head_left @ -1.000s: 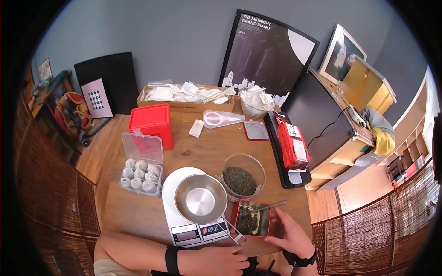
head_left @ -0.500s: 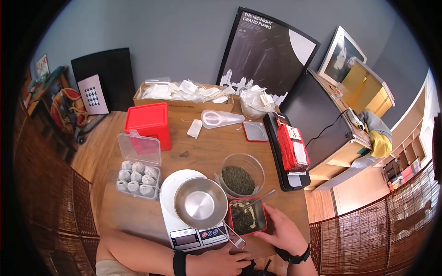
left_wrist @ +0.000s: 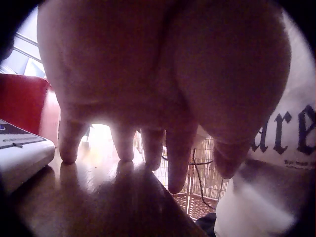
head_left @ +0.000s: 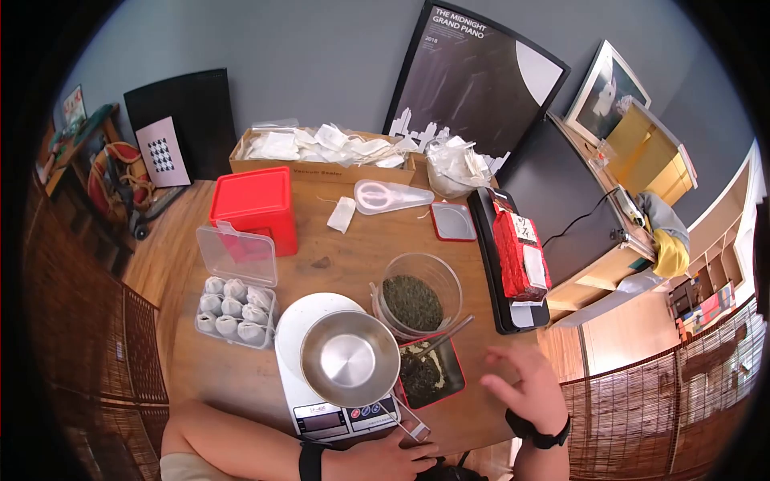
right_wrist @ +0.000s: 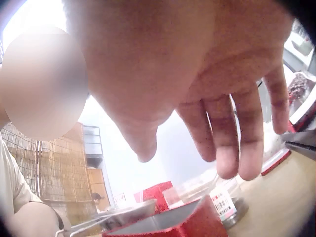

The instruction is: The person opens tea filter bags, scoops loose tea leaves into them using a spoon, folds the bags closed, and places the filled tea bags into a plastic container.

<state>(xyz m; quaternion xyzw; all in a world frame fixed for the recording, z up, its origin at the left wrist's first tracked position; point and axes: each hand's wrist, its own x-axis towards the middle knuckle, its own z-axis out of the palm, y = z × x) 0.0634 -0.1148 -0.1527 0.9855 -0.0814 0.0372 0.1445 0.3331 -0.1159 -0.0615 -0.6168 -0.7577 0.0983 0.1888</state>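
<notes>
My left hand point(head_left: 383, 458) rests at the table's front edge below the scale, and in the left wrist view its fingers point(left_wrist: 126, 148) are extended, some touching the tabletop. Just right of a red-rimmed tin point(head_left: 449, 370), my right hand point(head_left: 525, 386) hovers with nothing in it. The tin holds dark leaves and a spoon point(head_left: 451, 333). In the right wrist view my spread fingers point(right_wrist: 249, 143) hang above the red tin point(right_wrist: 197, 223). On the white scale point(head_left: 298, 321) sits a steel pan point(head_left: 350, 359). A clear tub of dark leaves point(head_left: 413, 303) stands behind the tin.
A clear box of small white pouches point(head_left: 233, 309) and a red canister point(head_left: 255, 210) stand at the left. Along the back are a cardboard box of white bags point(head_left: 321, 171) and a bag-filled bowl point(head_left: 455, 170). A red packet point(head_left: 517, 255) lies on a black device at the right.
My right hand first came to the tin's right side and the tin shifted left against the tub; now the hand is off it, further right. The left hand stays near the front edge.
</notes>
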